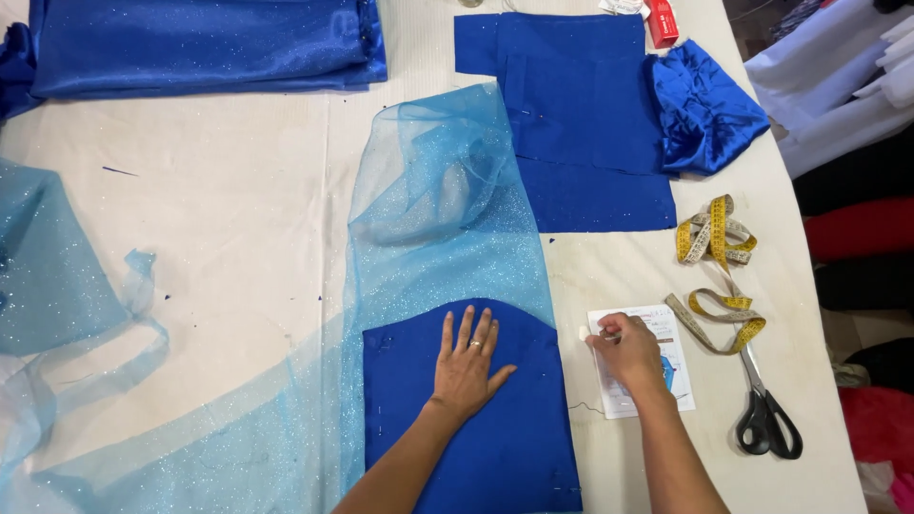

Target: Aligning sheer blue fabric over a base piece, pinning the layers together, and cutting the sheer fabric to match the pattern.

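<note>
1. A person's left hand [466, 366] lies flat, fingers spread, pressing on a royal-blue cloth panel [476, 428] with a curved top edge. The grip is wide and holds nothing.
2. The right hand [624, 350] pinches a small white piece of chalk [584, 333] in a narrow grip, just beside the panel's right edge, resting over a white printed card [657, 366].
3. The work in hand looks like marking: the panel is held still while the chalk hovers at its edge. A next move would call for a steady palm and a light, even line.
4. The panel lies on sheer, glittery pale-blue netting [447, 209], which bunches above it and trails off to the left.
5. Farther back are flat matte blue pieces [581, 114], a crumpled shiny blue satin piece [705, 105] and a folded satin length [200, 43].
6. At right, well apart from the panel, lie a coiled yellow tape measure [716, 238] and black-handled scissors [766, 414].
7. Everything rests on a cream cloth-covered counter [238, 219].
</note>
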